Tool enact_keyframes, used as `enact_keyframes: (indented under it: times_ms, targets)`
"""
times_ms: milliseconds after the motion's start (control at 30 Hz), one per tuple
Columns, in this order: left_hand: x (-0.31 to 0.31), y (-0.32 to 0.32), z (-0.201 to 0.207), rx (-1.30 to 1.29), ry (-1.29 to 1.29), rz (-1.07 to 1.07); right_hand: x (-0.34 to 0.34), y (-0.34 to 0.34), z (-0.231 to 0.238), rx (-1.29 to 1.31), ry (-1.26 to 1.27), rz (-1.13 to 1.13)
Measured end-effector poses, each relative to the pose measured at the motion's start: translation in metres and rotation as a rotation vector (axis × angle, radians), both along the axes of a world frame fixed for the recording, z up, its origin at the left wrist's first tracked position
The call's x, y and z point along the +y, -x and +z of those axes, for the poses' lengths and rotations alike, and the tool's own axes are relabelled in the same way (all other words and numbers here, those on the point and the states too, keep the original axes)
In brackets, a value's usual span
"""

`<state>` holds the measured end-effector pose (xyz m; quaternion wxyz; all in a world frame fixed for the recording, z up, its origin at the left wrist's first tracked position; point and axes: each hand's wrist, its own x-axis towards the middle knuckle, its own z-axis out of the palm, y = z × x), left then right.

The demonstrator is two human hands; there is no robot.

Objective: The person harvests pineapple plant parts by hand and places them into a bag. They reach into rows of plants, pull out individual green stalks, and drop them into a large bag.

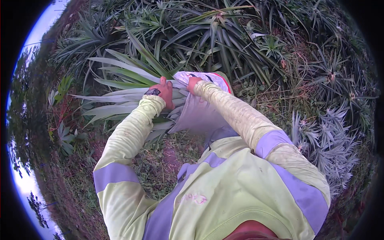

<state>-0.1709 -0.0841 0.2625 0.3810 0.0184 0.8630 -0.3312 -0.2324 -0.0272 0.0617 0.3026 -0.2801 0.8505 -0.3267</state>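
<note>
Long pale-green, spiky pineapple leaves (128,86) stick out to the left from the mouth of a whitish woven sack (202,114). The sack has a printed patch and a red stripe at its far end, and lies tilted in front of my body. My left hand (165,95), with a dark watch on its wrist, is closed over the leaves close to the sack's opening; some of its fingers are hidden among them. My right hand (193,85) grips the sack's upper rim, just right of my left hand. The inside of the sack is mostly hidden.
Dense pineapple plants (224,40) grow along the far side. At the right lies a heap of greyish-silver pineapple plants (328,144). Weedy ground (172,160) with dry grass shows below the sack, and broad-leaved weeds (66,136) stand at the left.
</note>
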Motion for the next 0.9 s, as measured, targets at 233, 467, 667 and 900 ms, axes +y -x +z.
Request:
enact_keyframes:
  times_ms: [233, 467, 667, 900]
  targets:
    - [-0.014, -0.012, -0.009, 0.07, -0.121, -0.059, -0.006, -0.03, -0.036, -0.372, 0.192, -0.564]
    - [-0.028, -0.014, -0.02, 0.074, -0.279, -0.21, 0.025, -0.025, -0.024, -0.425, 0.386, -0.415]
    - [-0.034, 0.001, -0.038, 0.002, -0.208, -0.09, 0.025, -0.018, -0.019, -0.416, 0.383, -0.381]
    - [-0.044, -0.014, -0.074, -0.032, -0.275, 0.002, 0.004, -0.022, -0.011, -0.296, 0.419, -0.275]
